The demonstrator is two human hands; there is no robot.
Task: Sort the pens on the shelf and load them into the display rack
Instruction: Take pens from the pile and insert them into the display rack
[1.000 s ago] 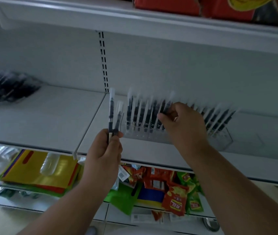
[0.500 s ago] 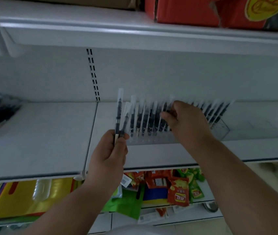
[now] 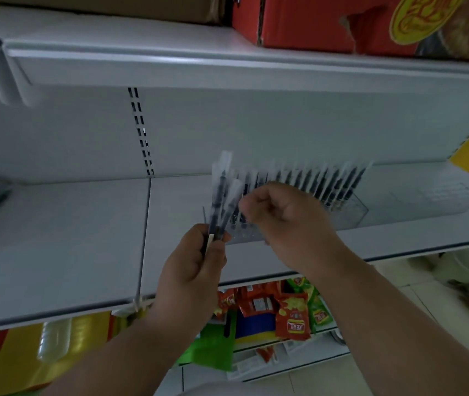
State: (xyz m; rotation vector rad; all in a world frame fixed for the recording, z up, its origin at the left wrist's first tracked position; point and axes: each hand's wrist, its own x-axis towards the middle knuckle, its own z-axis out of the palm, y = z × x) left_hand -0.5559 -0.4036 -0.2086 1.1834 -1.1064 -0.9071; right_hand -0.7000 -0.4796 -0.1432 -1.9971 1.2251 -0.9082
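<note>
Right now my left hand (image 3: 191, 270) grips 2 wrapped pens (image 3: 221, 204) upright; my right hand (image 3: 287, 221) pinches one's tip, near the shelf's (image 3: 70, 238) front edge.

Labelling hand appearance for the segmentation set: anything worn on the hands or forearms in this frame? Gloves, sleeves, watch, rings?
Nothing worn that shows. The left hand and right hand are bare, no gloves. Both forearms are uncovered right down to the bottom edge of the frame, so no sleeve or cuff is in view. No watch, band or ring can be made out, though the image is soft with motion blur.
</note>
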